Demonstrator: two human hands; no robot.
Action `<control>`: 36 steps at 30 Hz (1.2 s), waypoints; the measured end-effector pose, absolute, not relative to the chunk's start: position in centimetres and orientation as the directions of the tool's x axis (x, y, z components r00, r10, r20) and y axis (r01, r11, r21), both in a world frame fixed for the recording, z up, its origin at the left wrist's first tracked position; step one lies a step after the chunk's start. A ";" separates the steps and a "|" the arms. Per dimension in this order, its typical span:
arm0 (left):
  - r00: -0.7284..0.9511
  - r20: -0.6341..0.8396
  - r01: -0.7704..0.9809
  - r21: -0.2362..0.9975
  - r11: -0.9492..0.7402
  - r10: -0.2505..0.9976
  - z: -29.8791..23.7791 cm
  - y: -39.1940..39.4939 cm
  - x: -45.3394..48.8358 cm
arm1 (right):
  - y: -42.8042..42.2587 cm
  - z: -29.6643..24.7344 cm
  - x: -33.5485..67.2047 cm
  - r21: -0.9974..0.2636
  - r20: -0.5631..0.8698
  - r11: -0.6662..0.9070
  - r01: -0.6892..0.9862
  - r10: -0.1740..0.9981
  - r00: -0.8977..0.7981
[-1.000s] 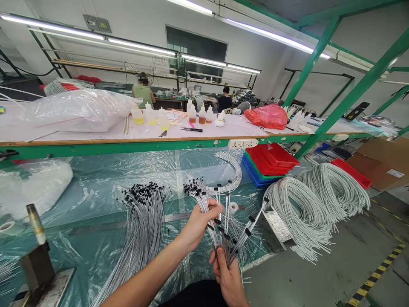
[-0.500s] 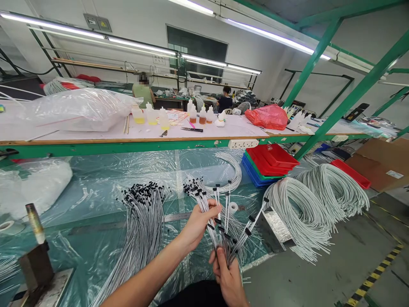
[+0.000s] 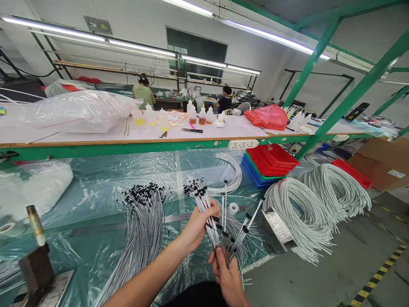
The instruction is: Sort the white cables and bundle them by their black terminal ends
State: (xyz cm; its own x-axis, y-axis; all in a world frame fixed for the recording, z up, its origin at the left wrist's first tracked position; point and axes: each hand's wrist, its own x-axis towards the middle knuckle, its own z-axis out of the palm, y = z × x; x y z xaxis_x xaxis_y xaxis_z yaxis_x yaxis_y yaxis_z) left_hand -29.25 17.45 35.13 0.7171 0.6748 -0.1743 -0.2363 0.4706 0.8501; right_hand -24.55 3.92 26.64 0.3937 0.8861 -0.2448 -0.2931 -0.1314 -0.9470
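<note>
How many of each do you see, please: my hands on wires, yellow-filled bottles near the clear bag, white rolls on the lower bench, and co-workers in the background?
Hands on wires: 2 (left hand, right hand)
Yellow-filled bottles: 3
White rolls: 2
Co-workers: 2
Total: 9

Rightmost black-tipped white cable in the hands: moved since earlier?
Yes, that black-tipped white cable shifted slightly left against the coiled pale-grey cable bundle.
</note>
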 end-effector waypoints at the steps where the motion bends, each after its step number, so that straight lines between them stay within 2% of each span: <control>1: 0.708 -0.186 -0.224 0.856 0.466 0.682 35.1 17.5 -29.2 | 3.9 26.6 -24.5 -0.948 -0.241 -0.129 -0.290 0.888 0.392; 6: 0.686 -0.216 -0.119 0.909 0.400 0.695 35.0 17.8 -29.1 | 3.8 26.3 -24.6 -0.951 -0.248 -0.143 -0.273 0.881 0.403; 10: 0.732 -0.196 -0.024 0.950 0.312 0.652 34.9 18.1 -29.2 | 3.7 26.2 -24.6 -0.958 -0.236 -0.139 -0.251 0.880 0.412; 14: 0.746 -0.231 0.041 0.952 0.303 0.625 34.7 17.8 -29.2 | 3.9 26.5 -24.5 -0.956 -0.238 -0.139 -0.259 0.882 0.407; 17: 0.722 -0.199 -0.032 0.947 0.319 0.662 34.3 17.5 -28.9 | 4.1 26.7 -24.4 -0.942 -0.264 -0.147 -0.303 0.879 0.396; 19: 0.701 -0.222 -0.098 0.912 0.399 0.678 34.0 17.4 -28.7 | 4.2 26.8 -24.2 -0.927 -0.292 -0.154 -0.341 0.868 0.401; 22: 0.730 -0.268 -0.190 0.804 0.563 0.629 33.8 17.2 -28.5 | 4.5 26.9 -23.8 -0.907 -0.342 -0.173 -0.384 0.834 0.433; 25: 0.791 -0.208 -0.257 0.741 0.621 0.576 34.2 16.9 -28.6 | 4.8 27.4 -23.2 -0.881 -0.380 -0.189 -0.433 0.829 0.410; 29: 0.820 -0.118 -0.293 0.755 0.587 0.561 35.1 16.8 -28.9 | 5.1 28.0 -22.6 -0.852 -0.386 -0.205 -0.482 0.868 0.312; 36: 0.720 -0.026 -0.328 0.868 0.374 0.693 35.7 17.8 -29.0 | 4.8 27.9 -22.9 -0.839 -0.387 -0.272 -0.471 0.907 0.165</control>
State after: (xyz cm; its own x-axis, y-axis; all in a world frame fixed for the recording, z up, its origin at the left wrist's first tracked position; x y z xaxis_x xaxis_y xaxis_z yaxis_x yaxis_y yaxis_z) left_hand -29.02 17.75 35.71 0.7200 0.6935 -0.0262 -0.3283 0.3737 0.8675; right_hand -22.94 4.82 27.92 0.1652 0.9071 -0.3871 -0.4705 -0.2725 -0.8393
